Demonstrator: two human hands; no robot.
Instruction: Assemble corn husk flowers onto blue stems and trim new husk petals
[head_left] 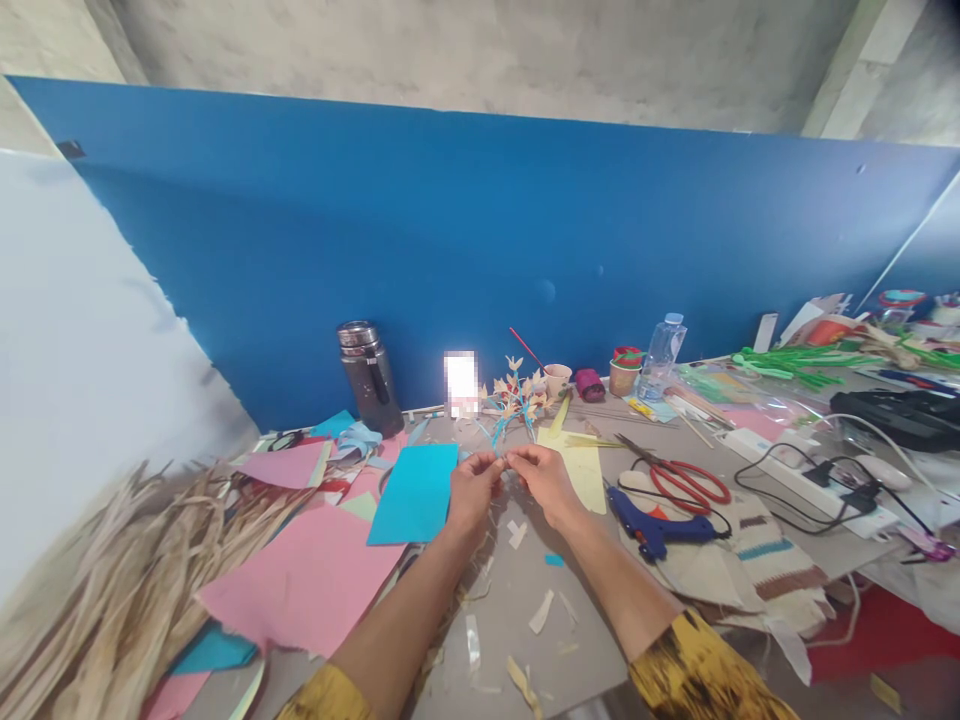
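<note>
My left hand (474,486) and my right hand (545,480) meet fingertip to fingertip over the middle of the table. Both are pinched closed, and whatever sits between the fingers is too small to make out. Just beyond them stands a bunch of cream craft flowers (517,400) on light blue stems; whether the fingers touch a stem, I cannot tell. A bright blue sheet of paper (416,495) lies beside my left hand. Pale yellow paper (583,470) lies beside my right hand, partly behind it.
Left are pink paper (307,575), dried husk strips (127,590) and a dark thermos (370,380). To the right lie red-handled scissors (686,482), a blue glue gun (664,525) and a power strip (810,480) with cords. A plastic bottle (663,358) stands behind; scraps litter the tabletop (525,620).
</note>
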